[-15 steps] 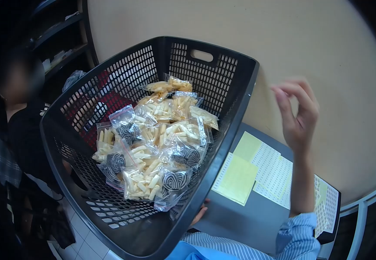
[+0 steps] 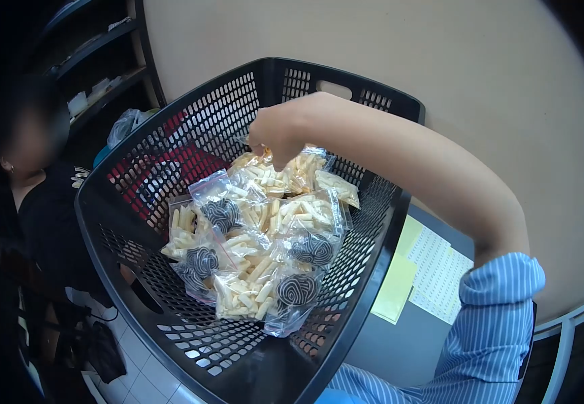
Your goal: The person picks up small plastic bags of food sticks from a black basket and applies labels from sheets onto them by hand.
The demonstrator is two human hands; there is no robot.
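Observation:
A black perforated basket (image 2: 379, 269) holds many clear plastic bags. Several bags contain pale stick-shaped pieces (image 2: 245, 296); others show dark striped spirals (image 2: 297, 289). My right hand (image 2: 280, 137) reaches over the basket's right rim to the yellowish bags at the back. Its fingers are curled down against them, and the fingertips are hidden, so what they grip cannot be made out. Skin tones of my left hand (image 2: 312, 341) show only through the holes in the basket's near side; its fingers are hidden.
Yellow paper (image 2: 396, 286) and printed label sheets (image 2: 437, 269) lie on a grey surface (image 2: 379, 343) at the right. A person in black (image 2: 56, 222) is at the left, near dark shelves (image 2: 107, 91). A beige wall (image 2: 480, 87) stands behind.
My right hand has moved left from beside the basket to the bags at its back. The basket appears slightly farther right, and my left fingers no longer show below its rim.

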